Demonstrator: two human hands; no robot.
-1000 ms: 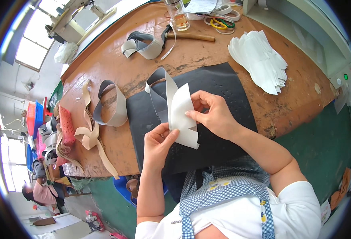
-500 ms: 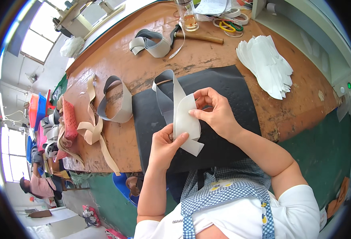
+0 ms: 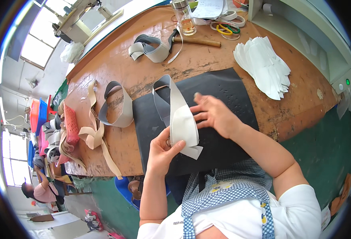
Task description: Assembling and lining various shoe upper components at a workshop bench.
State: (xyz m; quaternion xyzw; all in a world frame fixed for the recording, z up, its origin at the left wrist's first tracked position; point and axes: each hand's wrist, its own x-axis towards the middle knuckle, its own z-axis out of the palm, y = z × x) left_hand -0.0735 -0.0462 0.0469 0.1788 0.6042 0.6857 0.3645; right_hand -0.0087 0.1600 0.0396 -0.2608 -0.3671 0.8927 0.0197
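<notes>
My left hand [image 3: 163,150] is closed on a pale strap [image 3: 171,93] and a white tapered lining piece [image 3: 183,124] lying along it, thumb on top. The strap is off-white on one face and grey on the other; it loops back on itself at the far end. Its cut end sticks out below my thumb. My right hand [image 3: 219,117] is open just right of the white piece, fingers apart, with nothing in it. Under both hands lies a black mat [image 3: 227,93]. A stack of white tapered pieces [image 3: 263,67] rests on the table at the right.
On the brown table [image 3: 115,65] are a looped strap [image 3: 121,105], a rolled strap [image 3: 155,51], beige strips [image 3: 93,135], a wooden-handled hammer [image 3: 199,42], a glass bottle [image 3: 186,24] and tape rolls [image 3: 233,18]. A pink basket [image 3: 71,125] stands at the left edge. A person [image 3: 44,189] is farther left.
My right hand has let go of the white piece, moved slightly away and spread its fingers. My left hand keeps its hold on the strap and piece.
</notes>
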